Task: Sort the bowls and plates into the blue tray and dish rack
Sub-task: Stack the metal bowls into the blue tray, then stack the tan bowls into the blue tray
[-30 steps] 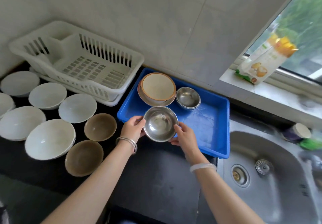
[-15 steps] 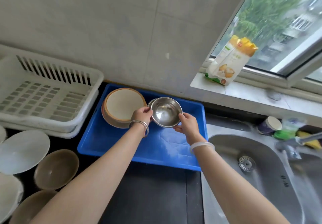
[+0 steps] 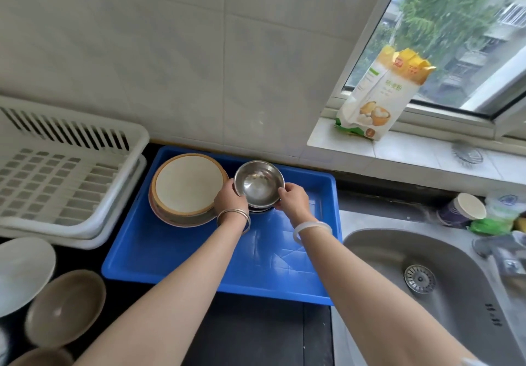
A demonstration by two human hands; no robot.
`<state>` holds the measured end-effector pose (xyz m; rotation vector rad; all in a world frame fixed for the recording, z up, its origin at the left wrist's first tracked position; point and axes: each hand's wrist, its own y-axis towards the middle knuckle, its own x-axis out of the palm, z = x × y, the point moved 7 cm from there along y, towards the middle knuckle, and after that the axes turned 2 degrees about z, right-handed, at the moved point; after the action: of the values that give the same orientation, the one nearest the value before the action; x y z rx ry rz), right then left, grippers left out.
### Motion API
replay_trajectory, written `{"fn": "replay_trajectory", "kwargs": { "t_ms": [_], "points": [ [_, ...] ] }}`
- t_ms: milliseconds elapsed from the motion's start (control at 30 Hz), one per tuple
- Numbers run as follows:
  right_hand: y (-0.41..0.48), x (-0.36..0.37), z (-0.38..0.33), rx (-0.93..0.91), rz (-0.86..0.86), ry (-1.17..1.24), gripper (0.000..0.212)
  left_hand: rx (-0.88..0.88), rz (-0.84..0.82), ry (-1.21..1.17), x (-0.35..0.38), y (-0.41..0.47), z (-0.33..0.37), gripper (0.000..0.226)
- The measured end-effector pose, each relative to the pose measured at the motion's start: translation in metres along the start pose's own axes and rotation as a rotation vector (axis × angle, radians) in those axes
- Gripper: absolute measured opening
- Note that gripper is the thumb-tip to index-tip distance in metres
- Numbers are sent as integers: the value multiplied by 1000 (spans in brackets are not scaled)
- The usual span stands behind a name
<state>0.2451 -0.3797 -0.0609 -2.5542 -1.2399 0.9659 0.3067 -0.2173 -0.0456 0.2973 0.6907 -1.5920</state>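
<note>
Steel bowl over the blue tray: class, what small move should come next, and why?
Probably lower the steel bowl into the second bowl beneath, then release: left hand and right hand grip its rim, almost nested, inside the blue tray.

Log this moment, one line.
object: round steel bowl | left hand: grips rim | right hand: grips rim | place: over second steel bowl, blue plastic tray

Both bare forearms are reaching forward side by side, the left hand (image 3: 231, 201) and right hand (image 3: 293, 200) curling their fingers around opposite sides of a steel bowl (image 3: 259, 185).
</note>
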Motion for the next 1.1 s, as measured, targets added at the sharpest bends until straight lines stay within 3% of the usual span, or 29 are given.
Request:
{"fn": "replay_trajectory", "kwargs": {
  "t_ms": [200, 400, 533, 867, 1100],
  "points": [
    [3, 3, 3, -76, -27, -80, 28, -12, 5, 40, 7, -6, -4, 26],
    [-2, 6, 6, -155, -41, -167, 31, 10, 1, 28, 15, -16, -9, 53],
    [-6, 5, 7, -170, -45, -166, 36, 29, -12, 13, 16, -22, -11, 58],
    [-33, -15, 20, -129, -128, -153, 35, -13, -209, -42, -1, -46, -30, 48],
    [-104, -4, 19, -112, -246, -11, 23, 36, -132, -7, -58, -101, -62, 33]
  ]
}}
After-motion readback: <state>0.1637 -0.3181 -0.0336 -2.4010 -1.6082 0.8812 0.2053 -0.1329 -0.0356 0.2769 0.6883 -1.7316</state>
